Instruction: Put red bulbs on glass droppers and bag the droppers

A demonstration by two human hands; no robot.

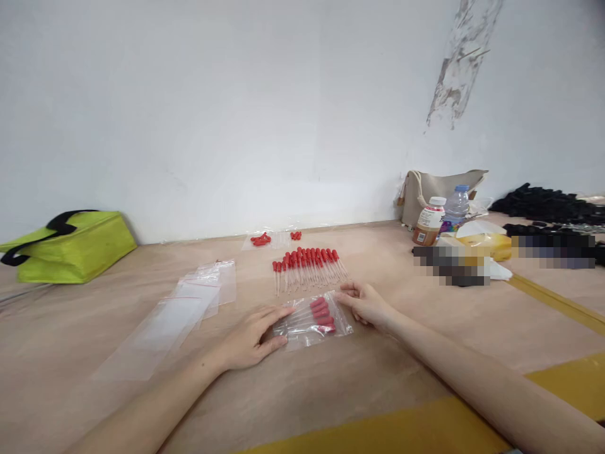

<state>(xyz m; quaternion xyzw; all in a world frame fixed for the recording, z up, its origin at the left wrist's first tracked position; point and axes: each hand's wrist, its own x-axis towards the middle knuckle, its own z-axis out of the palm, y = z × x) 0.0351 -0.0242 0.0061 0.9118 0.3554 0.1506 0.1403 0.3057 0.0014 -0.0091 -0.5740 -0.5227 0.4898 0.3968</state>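
Note:
A clear zip bag (pixel 297 340) lies flat on the brown-covered table, holding several red-capped thin sticks with their red ends to the right. My left hand (pixel 255 334) rests at its left edge, thumb and fingers apart, touching the plastic. At the upper right corner of the bag, my right hand (pixel 366 304) has its fingers curled, thumb and forefinger pinching the edge. Just beyond the bag lies a row of loose red-capped sticks (pixel 307 260), red ends pointing away from me. Flat, overlapping clear bags (pixel 174 315) lie left of my left hand.
Small red pieces (pixel 261 239) lie on plastic near the wall. A lime-green bag (pixel 75 249) stands far left. Two bottles, one with brown drink (pixel 429 222), stand before a beige bag (pixel 442 186) at right. Black items (pixel 543 205) are piled far right. Yellow tape (pixel 378 432) crosses the table.

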